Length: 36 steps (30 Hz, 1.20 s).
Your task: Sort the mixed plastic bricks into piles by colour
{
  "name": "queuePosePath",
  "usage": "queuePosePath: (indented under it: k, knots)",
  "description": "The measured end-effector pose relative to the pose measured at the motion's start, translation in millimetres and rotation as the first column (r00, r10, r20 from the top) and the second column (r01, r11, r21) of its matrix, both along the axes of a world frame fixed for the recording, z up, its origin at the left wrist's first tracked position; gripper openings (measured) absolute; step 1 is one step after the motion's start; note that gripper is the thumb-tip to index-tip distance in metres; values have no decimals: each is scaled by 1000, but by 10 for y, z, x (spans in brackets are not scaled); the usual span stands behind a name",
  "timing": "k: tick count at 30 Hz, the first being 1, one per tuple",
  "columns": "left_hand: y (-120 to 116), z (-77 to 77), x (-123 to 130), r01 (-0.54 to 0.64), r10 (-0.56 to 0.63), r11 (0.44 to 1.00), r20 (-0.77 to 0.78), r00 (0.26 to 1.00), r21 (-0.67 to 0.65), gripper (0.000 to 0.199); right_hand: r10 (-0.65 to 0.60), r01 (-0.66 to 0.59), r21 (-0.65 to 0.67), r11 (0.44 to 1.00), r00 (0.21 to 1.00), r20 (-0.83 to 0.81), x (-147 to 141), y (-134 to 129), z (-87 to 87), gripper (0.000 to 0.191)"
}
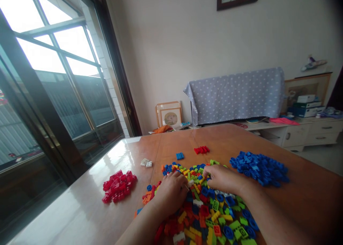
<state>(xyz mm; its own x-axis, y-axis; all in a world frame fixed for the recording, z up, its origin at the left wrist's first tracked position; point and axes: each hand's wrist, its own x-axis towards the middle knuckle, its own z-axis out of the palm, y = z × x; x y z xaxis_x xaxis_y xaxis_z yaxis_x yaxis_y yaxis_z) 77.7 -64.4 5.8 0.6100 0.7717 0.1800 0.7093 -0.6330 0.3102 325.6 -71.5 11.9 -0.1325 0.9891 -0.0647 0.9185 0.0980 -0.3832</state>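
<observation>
A big mixed heap of toy bricks (214, 216) in red, yellow, green, orange, blue and white spreads over the table under both hands. My left hand (173, 191) rests over its left part, fingers curled, with a white toy brick (190, 183) at the thumb and fingertips. Over the heap's back right, my right hand (221, 177) has its fingers bent down among the pieces. Those fingertips are partly hidden, and whatever they pinch cannot be made out.
Red bricks (119, 186) form a pile at left, blue bricks (258, 167) one at right. White pieces (146, 162), blue pieces (180, 156) and red pieces (202, 150) lie in small groups farther back on the wooden table (88, 198). A cloth-covered object (235, 96) stands beyond.
</observation>
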Motion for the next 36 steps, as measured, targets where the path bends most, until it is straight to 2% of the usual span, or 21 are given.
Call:
queuePosePath:
  k: [7,13,19,24,29,32,36]
  knots:
    - [-2,-3,-7,-6,6,1000,-15,1000,-3,11,12,-12,18,1000,1000,22,27,-35,28,28]
    - [-5,-9,-5,-28,28,1000,-8,1000,-12,10,51,-50,37,998,998,-45,-44,-39,2,42]
    - [-42,33,-11,29,-29,999,14,999,14,30,40,-39,49,998,999,-23,-49,-23,-44,19]
    - [-57,57,-30,62,-62,998,7,998,3,26,14,-14,41,999,1000,-1,38,3,-51,8]
    - [-55,65,-36,65,-65,998,26,998,-12,18,-19,18,72,997,1000,17,119,45,-80,7]
    - [-61,84,-33,62,-61,998,46,997,-22,15,-37,38,86,996,999,-15,134,57,-89,17]
    - [-59,107,-33,47,-45,998,37,998,-33,14,-4,7,75,997,999,-36,124,45,-82,19]
